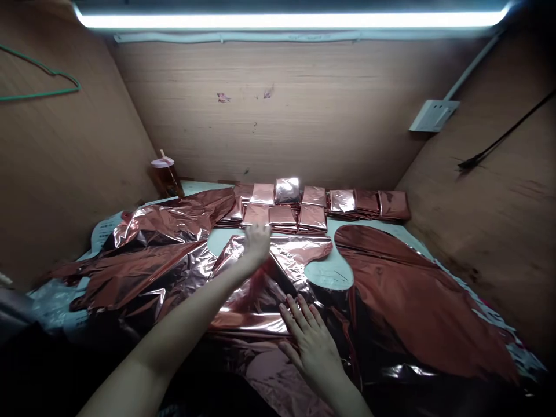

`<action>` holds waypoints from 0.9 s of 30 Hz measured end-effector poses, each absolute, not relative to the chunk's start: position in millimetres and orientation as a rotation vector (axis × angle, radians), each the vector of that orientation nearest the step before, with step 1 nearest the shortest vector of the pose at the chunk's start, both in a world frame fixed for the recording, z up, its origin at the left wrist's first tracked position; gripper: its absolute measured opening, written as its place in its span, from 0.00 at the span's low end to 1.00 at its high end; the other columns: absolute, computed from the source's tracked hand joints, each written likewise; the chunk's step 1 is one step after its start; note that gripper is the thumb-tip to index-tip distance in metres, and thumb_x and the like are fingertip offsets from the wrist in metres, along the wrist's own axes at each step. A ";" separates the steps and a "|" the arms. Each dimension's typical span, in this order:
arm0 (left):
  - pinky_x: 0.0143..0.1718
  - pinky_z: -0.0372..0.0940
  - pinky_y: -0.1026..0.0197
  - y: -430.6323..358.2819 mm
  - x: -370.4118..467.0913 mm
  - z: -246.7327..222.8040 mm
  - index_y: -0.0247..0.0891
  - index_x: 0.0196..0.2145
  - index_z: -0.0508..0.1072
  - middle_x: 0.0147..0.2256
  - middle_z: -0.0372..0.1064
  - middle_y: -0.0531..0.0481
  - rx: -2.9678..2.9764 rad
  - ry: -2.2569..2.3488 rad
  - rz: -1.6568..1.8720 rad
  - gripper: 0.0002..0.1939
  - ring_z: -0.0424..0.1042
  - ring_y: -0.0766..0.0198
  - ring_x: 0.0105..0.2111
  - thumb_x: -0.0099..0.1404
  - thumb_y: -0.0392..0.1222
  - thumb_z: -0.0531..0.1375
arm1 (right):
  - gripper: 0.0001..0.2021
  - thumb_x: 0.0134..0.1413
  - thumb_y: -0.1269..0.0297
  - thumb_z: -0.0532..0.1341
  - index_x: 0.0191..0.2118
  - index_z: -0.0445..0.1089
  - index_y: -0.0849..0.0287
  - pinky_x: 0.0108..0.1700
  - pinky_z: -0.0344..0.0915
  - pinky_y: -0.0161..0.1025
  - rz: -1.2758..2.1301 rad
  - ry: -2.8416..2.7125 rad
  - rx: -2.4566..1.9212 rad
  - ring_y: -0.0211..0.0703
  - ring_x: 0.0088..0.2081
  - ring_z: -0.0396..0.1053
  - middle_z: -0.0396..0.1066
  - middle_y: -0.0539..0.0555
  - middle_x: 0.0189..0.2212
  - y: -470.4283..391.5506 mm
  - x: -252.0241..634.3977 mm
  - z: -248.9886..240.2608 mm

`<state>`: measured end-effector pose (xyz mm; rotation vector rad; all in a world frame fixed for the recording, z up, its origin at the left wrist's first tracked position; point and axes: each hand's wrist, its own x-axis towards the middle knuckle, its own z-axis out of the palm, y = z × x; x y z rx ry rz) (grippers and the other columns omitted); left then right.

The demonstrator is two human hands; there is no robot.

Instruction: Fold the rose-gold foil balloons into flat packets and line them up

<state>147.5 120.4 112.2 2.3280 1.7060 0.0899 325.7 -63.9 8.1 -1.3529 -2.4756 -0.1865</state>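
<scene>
Shiny rose-gold foil sheets [395,289] with curved outlines cover much of the white work surface. My left hand [258,242] is stretched forward over the middle foil piece, just in front of the rows of folded foil packets [313,217]; its fingers are blurred, and whether they hold anything is unclear. Nearer to me and to the right, my right hand [310,341] lies flat on the foil with its fingers spread and nothing in them. Another crumpled foil piece [169,223] lies at the left.
A cup with a pale lid [167,176] stands in the back left corner. Clear plastic [56,298] lies at the left edge. Wooden walls enclose the surface, with a green hanger [43,94] on the left and a white socket [434,116] on the right. A lit tube runs overhead.
</scene>
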 end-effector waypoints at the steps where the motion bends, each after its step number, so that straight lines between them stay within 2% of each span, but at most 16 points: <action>1: 0.57 0.59 0.46 108.3 151.0 102.9 0.36 0.53 0.71 0.53 0.68 0.38 2.397 1.648 0.130 0.16 0.66 0.51 0.54 0.72 0.44 0.53 | 0.34 0.66 0.47 0.52 0.71 0.45 0.53 0.64 0.54 0.56 -0.179 -2.475 -1.350 0.57 0.70 0.44 0.42 0.53 0.70 -63.8 325.8 8.1; 3: 0.62 0.53 0.45 89.2 156.0 85.4 0.42 0.57 0.69 0.59 0.64 0.42 2.498 1.530 0.151 0.20 0.59 0.48 0.60 0.70 0.48 0.55 | 0.34 0.65 0.47 0.53 0.71 0.45 0.53 0.64 0.53 0.56 -0.168 -2.471 -1.343 0.57 0.70 0.43 0.42 0.53 0.71 -63.7 326.3 8.7; 5: 0.65 0.45 0.40 78.2 157.9 74.0 0.43 0.64 0.61 0.66 0.54 0.42 2.540 1.487 0.141 0.31 0.50 0.44 0.66 0.67 0.54 0.59 | 0.34 0.65 0.48 0.53 0.71 0.45 0.53 0.65 0.53 0.55 -0.165 -2.464 -1.331 0.56 0.70 0.42 0.43 0.53 0.70 -63.9 326.6 9.8; 7: 0.66 0.35 0.35 70.0 156.5 70.9 0.39 0.69 0.49 0.70 0.42 0.38 2.545 1.546 0.162 0.38 0.39 0.41 0.69 0.67 0.54 0.58 | 0.34 0.65 0.49 0.53 0.71 0.46 0.54 0.64 0.54 0.54 -0.178 -2.452 -1.311 0.55 0.70 0.43 0.44 0.53 0.70 -64.7 326.6 10.2; 9: 0.66 0.29 0.34 55.3 150.8 73.4 0.37 0.70 0.43 0.71 0.35 0.36 2.566 1.588 0.218 0.39 0.34 0.42 0.70 0.69 0.50 0.56 | 0.33 0.65 0.50 0.54 0.70 0.49 0.57 0.63 0.56 0.53 -0.213 -2.427 -1.290 0.56 0.69 0.46 0.47 0.55 0.69 -65.6 326.0 9.0; 11: 0.68 0.35 0.37 29.7 139.0 76.0 0.37 0.70 0.43 0.70 0.38 0.36 2.580 1.477 0.234 0.41 0.37 0.43 0.70 0.69 0.53 0.56 | 0.31 0.65 0.51 0.55 0.68 0.55 0.60 0.60 0.61 0.53 -0.267 -2.397 -1.268 0.58 0.67 0.51 0.52 0.57 0.68 -65.7 325.0 6.3; 13: 0.67 0.46 0.39 -2.0 119.9 75.4 0.35 0.70 0.46 0.69 0.45 0.35 2.554 1.297 0.182 0.47 0.45 0.42 0.68 0.63 0.61 0.59 | 0.27 0.65 0.55 0.56 0.65 0.61 0.62 0.55 0.65 0.53 -0.324 -2.384 -1.229 0.60 0.64 0.58 0.58 0.60 0.65 -64.1 324.3 4.5; 14: 0.66 0.48 0.39 -17.1 108.0 74.3 0.35 0.69 0.48 0.68 0.46 0.34 2.541 1.251 0.150 0.50 0.45 0.40 0.68 0.60 0.62 0.62 | 0.24 0.65 0.59 0.55 0.63 0.63 0.63 0.53 0.66 0.53 -0.348 -2.391 -1.205 0.60 0.62 0.61 0.60 0.61 0.64 -62.6 324.6 5.1; 16: 0.66 0.47 0.37 -40.7 81.7 73.8 0.36 0.69 0.49 0.69 0.45 0.37 2.533 1.241 0.109 0.49 0.42 0.39 0.69 0.57 0.51 0.66 | 0.21 0.64 0.70 0.53 0.61 0.66 0.66 0.53 0.67 0.53 -0.359 -2.445 -1.109 0.59 0.60 0.64 0.63 0.63 0.62 -59.2 327.6 11.3; 18: 0.67 0.46 0.36 -53.0 54.9 78.9 0.39 0.69 0.50 0.69 0.44 0.43 2.511 1.245 0.125 0.46 0.40 0.41 0.69 0.55 0.35 0.62 | 0.22 0.61 0.78 0.50 0.59 0.68 0.68 0.57 0.66 0.53 -0.265 -2.530 -0.968 0.57 0.61 0.62 0.64 0.64 0.61 -57.0 334.4 25.3; 20: 0.66 0.49 0.39 -56.0 30.1 90.3 0.46 0.67 0.57 0.67 0.51 0.49 2.398 1.183 0.181 0.43 0.46 0.45 0.68 0.54 0.29 0.56 | 0.21 0.63 0.77 0.48 0.57 0.69 0.64 0.59 0.65 0.48 0.011 -2.592 -0.863 0.51 0.62 0.62 0.66 0.61 0.59 -57.2 344.5 45.7; 22: 0.63 0.56 0.43 -53.9 9.2 103.6 0.50 0.59 0.70 0.60 0.66 0.50 2.171 1.114 0.267 0.32 0.60 0.49 0.63 0.58 0.30 0.54 | 0.19 0.65 0.71 0.50 0.57 0.69 0.57 0.59 0.65 0.42 0.436 -2.605 -0.875 0.45 0.61 0.64 0.66 0.57 0.60 -57.8 355.5 68.1; 24: 0.56 0.65 0.48 -49.4 -5.9 111.8 0.47 0.47 0.79 0.48 0.76 0.48 1.892 1.127 0.344 0.19 0.73 0.49 0.52 0.62 0.36 0.55 | 0.19 0.64 0.67 0.51 0.57 0.69 0.53 0.56 0.66 0.38 0.826 -2.546 -0.974 0.44 0.58 0.67 0.66 0.55 0.60 -54.1 364.9 86.3; 25: 0.52 0.68 0.49 -46.5 -10.5 112.1 0.45 0.43 0.80 0.43 0.78 0.47 1.755 1.158 0.383 0.15 0.75 0.49 0.47 0.63 0.40 0.57 | 0.18 0.64 0.66 0.51 0.55 0.70 0.54 0.53 0.67 0.38 0.971 -2.507 -1.036 0.45 0.55 0.69 0.69 0.56 0.57 -48.9 368.4 92.4; 27: 0.47 0.69 0.51 -38.6 -13.0 105.0 0.41 0.41 0.80 0.40 0.78 0.46 1.549 1.250 0.519 0.14 0.76 0.49 0.43 0.61 0.49 0.61 | 0.16 0.64 0.62 0.50 0.47 0.73 0.56 0.46 0.68 0.38 1.131 -2.399 -1.155 0.45 0.45 0.73 0.75 0.55 0.45 -30.7 372.2 97.3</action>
